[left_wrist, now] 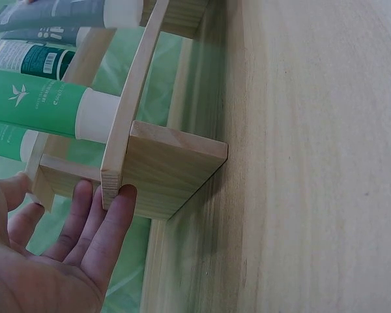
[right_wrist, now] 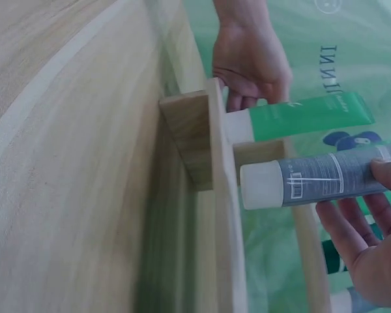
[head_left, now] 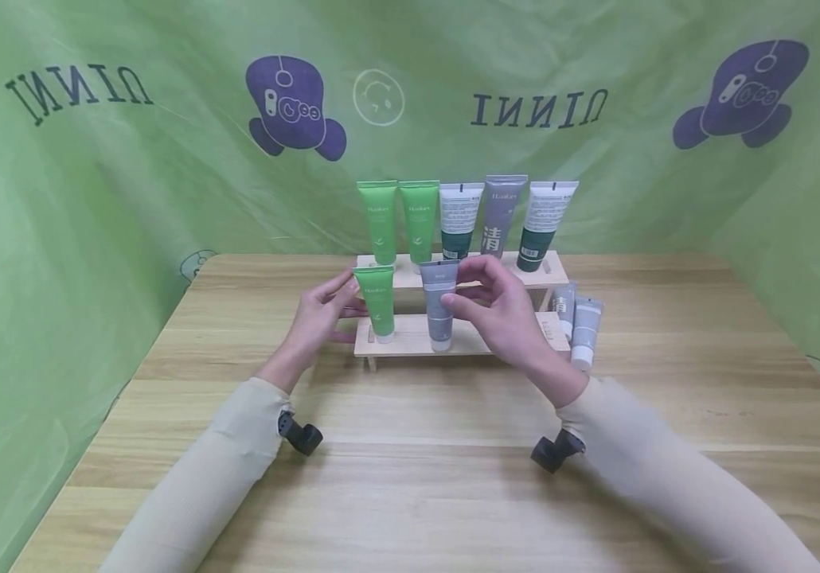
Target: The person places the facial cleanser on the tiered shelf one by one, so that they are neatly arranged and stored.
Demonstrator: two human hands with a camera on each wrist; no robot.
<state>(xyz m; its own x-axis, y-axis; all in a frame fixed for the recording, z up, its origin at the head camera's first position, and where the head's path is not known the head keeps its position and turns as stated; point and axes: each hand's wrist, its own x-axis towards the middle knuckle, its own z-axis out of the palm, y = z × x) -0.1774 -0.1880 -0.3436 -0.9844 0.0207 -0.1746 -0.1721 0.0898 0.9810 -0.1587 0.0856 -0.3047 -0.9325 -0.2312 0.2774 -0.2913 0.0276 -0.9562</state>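
Observation:
My right hand [head_left: 506, 314] pinches a grey squeeze tube [head_left: 441, 302] between thumb and fingers. The tube is upright, cap down, at the middle of the lower tier of a wooden two-tier rack [head_left: 410, 344]; whether its cap touches the board I cannot tell. In the left wrist view, my left hand [left_wrist: 58, 251] holds the rack's left end, thumb at the upper board and fingertips against the lower one. Beside that hand a green tube [head_left: 377, 301] stands on the lower tier. Along the upper tier stand green tubes [head_left: 420, 219], white-and-dark-green tubes [head_left: 546, 223] and a larger grey-purple tube [head_left: 503, 211].
Two small grey tubes with white caps lean at the rack's right end, the nearer tube [head_left: 586, 330] on the wooden table [head_left: 410, 477]. Behind the rack hangs a green printed curtain [head_left: 417, 143], which also runs along both sides.

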